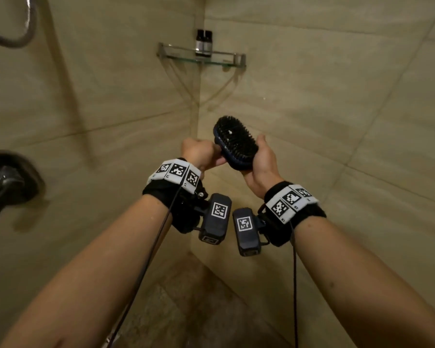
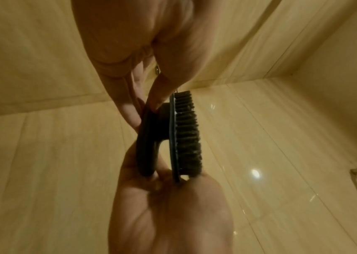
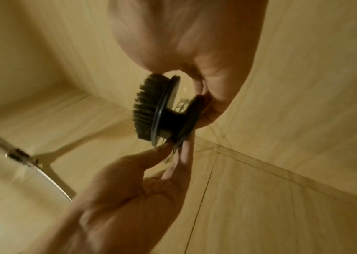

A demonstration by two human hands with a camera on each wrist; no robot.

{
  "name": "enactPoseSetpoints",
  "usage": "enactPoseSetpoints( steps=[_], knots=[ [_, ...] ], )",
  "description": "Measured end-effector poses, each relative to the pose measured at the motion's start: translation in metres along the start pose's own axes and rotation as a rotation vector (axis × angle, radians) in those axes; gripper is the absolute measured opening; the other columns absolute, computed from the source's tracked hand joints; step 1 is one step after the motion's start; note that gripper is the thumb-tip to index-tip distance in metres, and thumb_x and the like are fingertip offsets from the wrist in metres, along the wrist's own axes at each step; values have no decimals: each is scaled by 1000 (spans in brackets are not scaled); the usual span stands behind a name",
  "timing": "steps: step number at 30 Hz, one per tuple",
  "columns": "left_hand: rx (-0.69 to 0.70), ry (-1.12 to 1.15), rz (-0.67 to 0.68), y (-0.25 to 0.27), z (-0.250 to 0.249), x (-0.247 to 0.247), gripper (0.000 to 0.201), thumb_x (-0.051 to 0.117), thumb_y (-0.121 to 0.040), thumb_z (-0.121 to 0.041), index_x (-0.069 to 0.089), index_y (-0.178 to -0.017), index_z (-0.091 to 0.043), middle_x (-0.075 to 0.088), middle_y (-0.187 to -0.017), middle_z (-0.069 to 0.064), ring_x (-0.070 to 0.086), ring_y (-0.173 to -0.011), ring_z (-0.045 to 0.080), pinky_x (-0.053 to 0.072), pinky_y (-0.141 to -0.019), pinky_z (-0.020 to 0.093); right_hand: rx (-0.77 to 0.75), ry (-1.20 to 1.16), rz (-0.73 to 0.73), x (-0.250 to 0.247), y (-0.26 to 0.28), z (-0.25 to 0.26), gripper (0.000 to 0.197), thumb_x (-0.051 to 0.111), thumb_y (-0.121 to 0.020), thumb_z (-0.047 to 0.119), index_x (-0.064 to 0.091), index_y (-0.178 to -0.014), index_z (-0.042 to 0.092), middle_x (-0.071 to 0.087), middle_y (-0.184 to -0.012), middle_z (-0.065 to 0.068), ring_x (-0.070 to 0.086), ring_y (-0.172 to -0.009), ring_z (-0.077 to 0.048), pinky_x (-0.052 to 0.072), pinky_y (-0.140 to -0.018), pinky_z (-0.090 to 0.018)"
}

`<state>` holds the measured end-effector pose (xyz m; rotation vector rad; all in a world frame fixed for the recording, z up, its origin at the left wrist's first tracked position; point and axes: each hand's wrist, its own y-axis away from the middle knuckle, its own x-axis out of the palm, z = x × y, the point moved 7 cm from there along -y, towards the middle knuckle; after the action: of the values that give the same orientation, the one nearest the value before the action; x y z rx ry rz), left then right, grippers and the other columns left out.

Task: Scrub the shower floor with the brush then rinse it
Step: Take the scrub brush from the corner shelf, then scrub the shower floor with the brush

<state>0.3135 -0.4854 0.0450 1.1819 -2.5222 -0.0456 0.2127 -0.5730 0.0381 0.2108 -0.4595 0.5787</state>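
A black scrubbing brush (image 1: 236,141) is held up at chest height in the shower corner, with its bristles turned toward me. My left hand (image 1: 206,154) pinches its left end; in the left wrist view the thumb and fingers (image 2: 151,101) nip the handle loop of the brush (image 2: 184,134). My right hand (image 1: 258,159) cups the lower right end with the thumb over the edge. In the right wrist view the fingers (image 3: 208,106) sit behind the handle of the brush (image 3: 151,110). The brownish shower floor (image 1: 199,310) lies far below both hands.
A glass corner shelf (image 1: 201,59) with two dark bottles (image 1: 203,42) hangs above the hands. On the left wall are the shower valve handle (image 1: 8,182) and a metal hose (image 1: 23,33). Beige tiled walls close in on both sides.
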Motion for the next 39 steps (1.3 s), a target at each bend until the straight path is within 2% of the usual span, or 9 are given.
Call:
enactPoseSetpoints(
  steps=[5, 9, 15, 20, 23, 27, 33, 35, 39],
  knots=[
    [-78, 16, 20, 46, 67, 12, 30, 50, -86, 17, 55, -115, 13, 63, -111, 28, 65, -101, 37, 60, -62, 33, 132, -89, 13, -56, 42, -34, 32, 29, -100, 13, 58, -95, 1, 62, -99, -21, 62, -81, -29, 53, -63, -34],
    [-139, -30, -39, 60, 97, -5, 21, 50, -84, 20, 55, -93, 1, 61, -84, 17, 63, -77, 29, 57, -67, 33, 306, -147, 115, -68, 66, -61, 37, 28, -99, 20, 58, -102, 0, 64, -102, -21, 62, -87, -29, 53, -70, -35],
    [-129, -373, -26, 52, 145, -42, 28, 59, -83, 11, 59, -66, -11, 61, -60, 3, 55, -57, 14, 49, -47, 17, 563, -167, 115, -94, 82, -122, 38, 35, -97, 30, 58, -117, 7, 56, -130, -25, 54, -118, -39, 48, -94, -51],
    [-155, -581, -20, 31, 206, -78, 36, 49, -85, 10, 57, -62, -16, 58, -64, 0, 52, -60, 12, 44, -55, 23, 644, -139, 17, -114, 86, -194, 38, 30, -99, 27, 59, -112, 6, 62, -116, -21, 60, -94, -28, 49, -80, -38],
    [-246, -643, 3, 23, 271, -115, 37, 43, -87, 8, 52, -60, -15, 55, -65, 4, 56, -68, 22, 48, -59, 29, 666, -71, -15, -130, 88, -262, 40, 28, -100, 25, 60, -111, 4, 63, -111, -18, 60, -91, -27, 54, -75, -34],
    [-339, -717, -11, 15, 359, -178, 31, 50, -87, 1, 54, -61, -16, 60, -78, 10, 58, -75, 25, 52, -69, 39, 700, 35, -40, -168, 97, -365, 34, 39, -97, 18, 55, -122, 1, 58, -111, -19, 57, -93, -31, 46, -87, -40],
    [-402, -795, 20, 8, 480, -237, 14, 49, -83, -17, 60, -78, -11, 63, -83, 17, 63, -75, 30, 54, -75, 55, 763, 280, -173, -263, 120, -480, 17, 45, -99, 16, 59, -105, 10, 62, -91, -8, 59, -88, -28, 47, -88, -46],
    [-389, -819, 34, 10, 527, -249, 23, 46, -76, -29, 61, -76, -11, 63, -79, 16, 63, -73, 29, 54, -74, 55, 768, 350, -214, -293, 128, -511, 13, 48, -98, 16, 60, -96, 12, 61, -88, -7, 57, -91, -28, 46, -93, -50],
    [-405, -746, -28, 27, 618, -277, 37, 54, -82, -29, 64, -87, 5, 68, -86, 25, 64, -69, 34, 55, -71, 47, 779, 484, -254, -359, 140, -563, 13, 49, -98, 14, 58, -89, 14, 58, -80, -6, 53, -79, -26, 44, -75, -41]
  ],
)
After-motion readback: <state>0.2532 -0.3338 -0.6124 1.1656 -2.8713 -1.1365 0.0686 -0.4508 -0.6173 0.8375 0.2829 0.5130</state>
